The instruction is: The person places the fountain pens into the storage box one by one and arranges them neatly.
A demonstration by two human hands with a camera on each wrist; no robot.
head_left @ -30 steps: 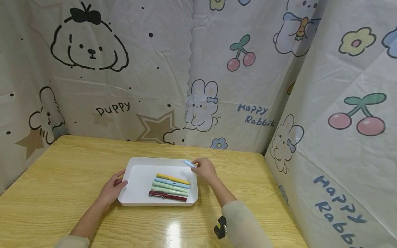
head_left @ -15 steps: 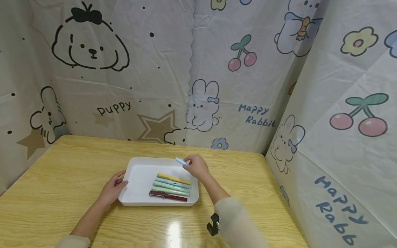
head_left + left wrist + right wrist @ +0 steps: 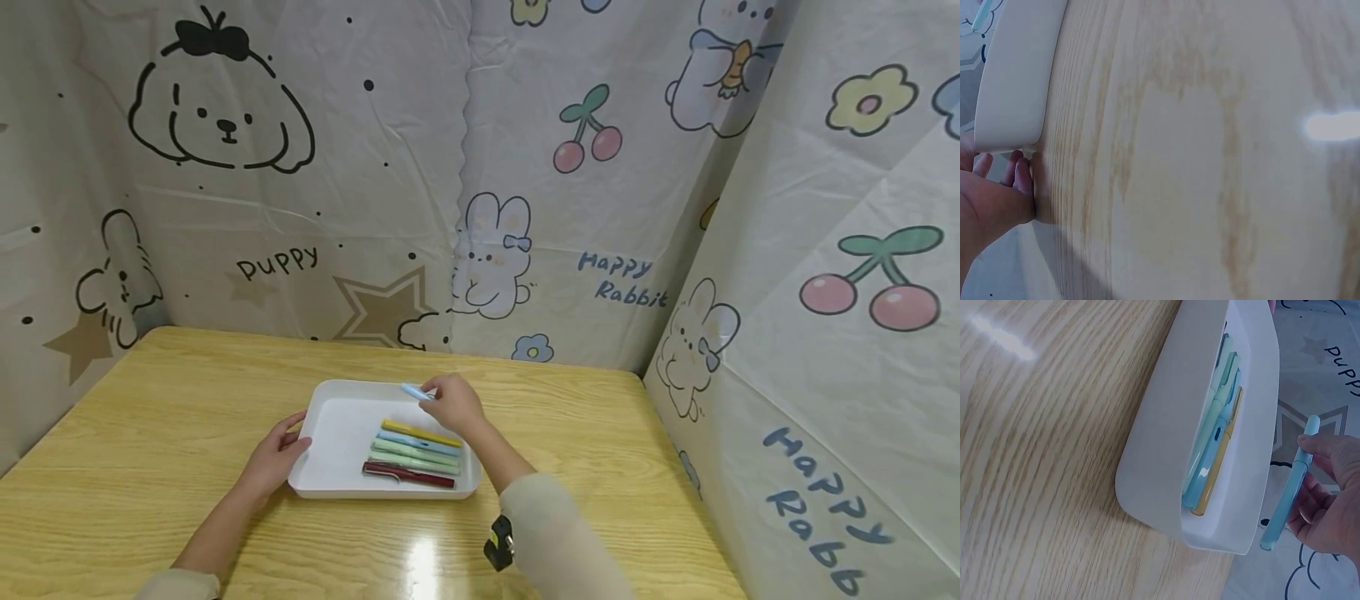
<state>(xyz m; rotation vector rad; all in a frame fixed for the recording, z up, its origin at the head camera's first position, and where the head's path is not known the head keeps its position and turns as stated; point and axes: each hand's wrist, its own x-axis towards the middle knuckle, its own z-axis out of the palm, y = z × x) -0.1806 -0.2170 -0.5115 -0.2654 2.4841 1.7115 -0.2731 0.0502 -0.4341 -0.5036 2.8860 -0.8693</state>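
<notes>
My right hand (image 3: 456,406) pinches a light blue pen (image 3: 414,391) over the far edge of a white tray (image 3: 327,433). In the right wrist view the same pen (image 3: 1287,495) slants between thumb and fingers, beyond the tray wall. My left hand (image 3: 272,460) holds the tray's left end, with its fingers (image 3: 1022,176) curled against the bottom edge there. Inside the tray's right half lie a yellow pen (image 3: 420,432), another light blue pen (image 3: 418,443), two pale green pens (image 3: 408,455) and a dark red pen (image 3: 411,476), roughly side by side.
The tray stands on a light wooden table (image 3: 360,550). A pale printed curtain (image 3: 390,167) hangs behind the table and along its sides. A small black device (image 3: 498,543) sits at my right sleeve.
My right hand has moved left along the tray's far edge, carrying the light blue pen. The left hand and the pens in the tray stay where they were.
</notes>
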